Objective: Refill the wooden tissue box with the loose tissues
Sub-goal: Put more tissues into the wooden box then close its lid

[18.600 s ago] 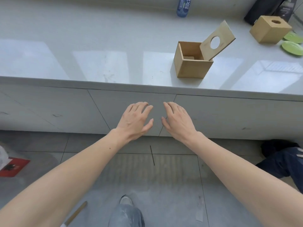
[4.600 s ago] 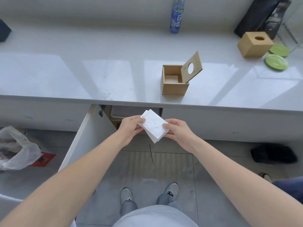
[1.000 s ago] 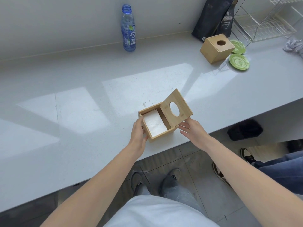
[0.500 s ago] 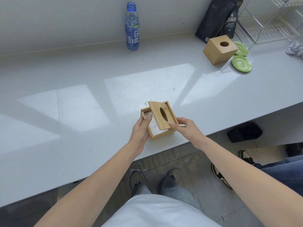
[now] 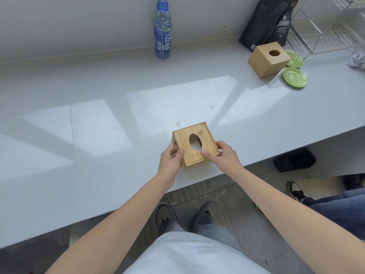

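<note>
The wooden tissue box (image 5: pixel 184 138) stands near the front edge of the grey counter (image 5: pixel 98 125), its lid lying flat on top. White tissue (image 5: pixel 195 145) shows through the oval hole in the lid. My left hand (image 5: pixel 171 158) grips the box's left front corner, thumb on the lid. My right hand (image 5: pixel 221 155) holds the right front corner, with its thumb pressing the lid beside the hole.
A blue water bottle (image 5: pixel 162 30) stands at the back wall. A second wooden tissue box (image 5: pixel 266 60), two green plates (image 5: pixel 294 77), black bags (image 5: pixel 264 22) and a wire rack (image 5: pixel 333 30) occupy the back right. Another person's legs (image 5: pixel 335 202) are at right.
The hinged lid has swung down from tilted to flat on the box. Both hands now hold its front corners with thumbs on the lid.
</note>
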